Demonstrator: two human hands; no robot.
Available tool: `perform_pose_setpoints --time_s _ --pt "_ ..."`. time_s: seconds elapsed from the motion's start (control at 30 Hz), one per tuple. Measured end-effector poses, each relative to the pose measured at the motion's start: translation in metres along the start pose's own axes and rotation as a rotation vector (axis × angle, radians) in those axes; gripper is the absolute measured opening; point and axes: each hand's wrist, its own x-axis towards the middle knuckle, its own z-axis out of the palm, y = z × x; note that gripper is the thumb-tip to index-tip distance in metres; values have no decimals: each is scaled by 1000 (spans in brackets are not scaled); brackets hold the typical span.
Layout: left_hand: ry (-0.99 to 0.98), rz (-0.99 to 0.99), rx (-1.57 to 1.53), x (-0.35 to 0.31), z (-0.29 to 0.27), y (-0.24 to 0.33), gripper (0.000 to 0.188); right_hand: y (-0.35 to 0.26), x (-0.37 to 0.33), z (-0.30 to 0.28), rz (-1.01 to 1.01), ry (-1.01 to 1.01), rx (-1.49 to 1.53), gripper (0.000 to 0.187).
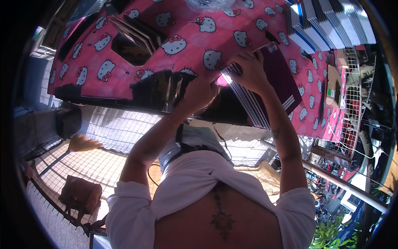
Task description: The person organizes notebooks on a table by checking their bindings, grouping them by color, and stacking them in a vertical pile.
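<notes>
While the right hand (252, 75) holds notebooks (284, 79), box (332, 79) contents are unclear.

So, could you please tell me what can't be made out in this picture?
- Head view: whether the left hand holds anything; its own back hides that.
- Head view: the full covers of the purple notebooks; the right forearm covers part.
- Head view: the whole shape of the clear plastic; the upper edge cuts it off.
</notes>
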Motion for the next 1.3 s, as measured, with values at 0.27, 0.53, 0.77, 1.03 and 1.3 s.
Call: perform_pose_setpoints --time_s 0.27,0.53,0.77,1.03,1.3 --pt "-447 -757 -1077 10 4 -27 24 -1 1 -1 -6 12 11 27" --pt "-274 -208 -184 4 1 -5 21 1 -1 -1 0 24 10 29" --pt "-167 53 441 -7 12 18 38 -3 1 -4 -1 -7 13 34" --pt "-265 -95 357 11 -51 -30 51 57 -2 -69 318 283 772 53" --pt "-394 -403 -880 -18 -13 56 51 194 -154 -42 1060 -47 1161 48"
